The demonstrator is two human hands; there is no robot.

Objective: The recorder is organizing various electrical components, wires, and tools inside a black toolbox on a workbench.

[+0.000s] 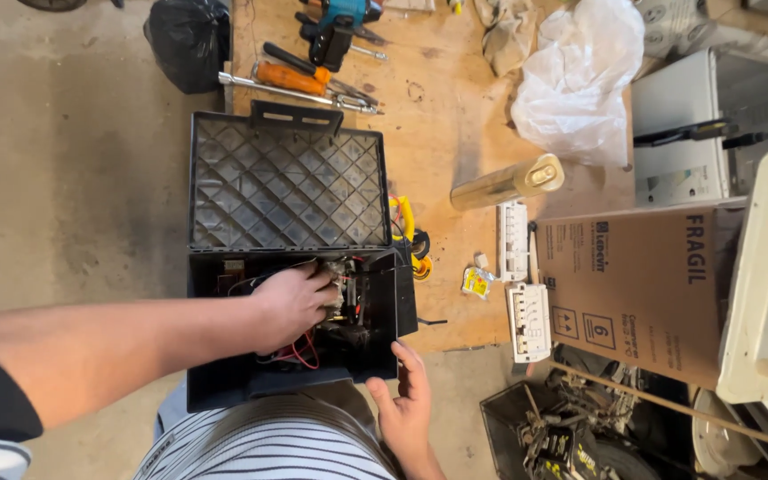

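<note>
While left hand (295,307) digs inside toolbox (300,329) — screwdrivers (300,80), cardboard box (642,289) nearby

- Left hand (293,304) is reaching into the open black box (224,373); its fingertips are lying buried among the parts, so the grip is not readable.
- Box contents under that hand are sitting in shadow, too dark to identify beyond red wires (300,354).
- Teal power tool (341,20) is running off the top edge.
- Right hand (406,404) is getting cut at the wrist by the bottom edge.
</note>
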